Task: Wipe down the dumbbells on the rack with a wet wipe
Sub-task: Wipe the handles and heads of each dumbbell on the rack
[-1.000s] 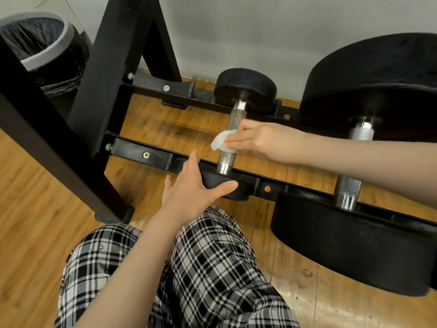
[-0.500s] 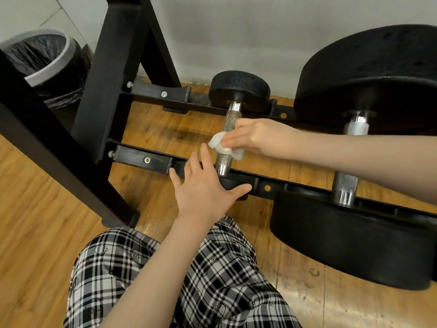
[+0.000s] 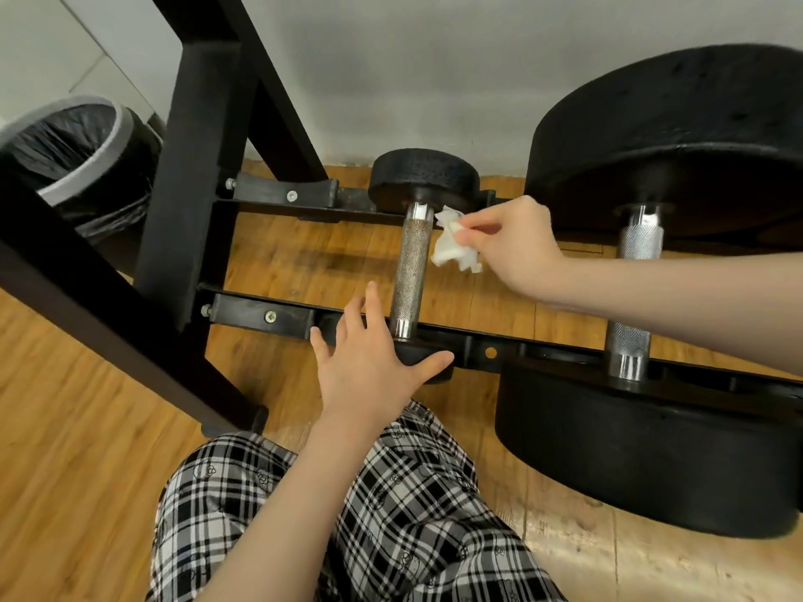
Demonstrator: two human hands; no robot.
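A small dumbbell with a knurled steel handle (image 3: 410,271) and black round heads lies across the two rails of the black rack (image 3: 256,315). My right hand (image 3: 512,249) pinches a crumpled white wet wipe (image 3: 454,247) just right of the handle, near the far head (image 3: 423,180). My left hand (image 3: 373,367) lies flat, fingers spread, on the near head of the small dumbbell. A much larger black dumbbell (image 3: 643,454) sits on the rack to the right.
A bin lined with a black bag (image 3: 74,162) stands at the far left behind the rack's slanted legs. A grey wall runs close behind the rack. Wooden floor lies below. My knee in checked trousers (image 3: 391,514) is just in front of the rack.
My right hand has come off the small dumbbell's handle with the wipe and moved right and toward the far head. The left hand stays on the near head.
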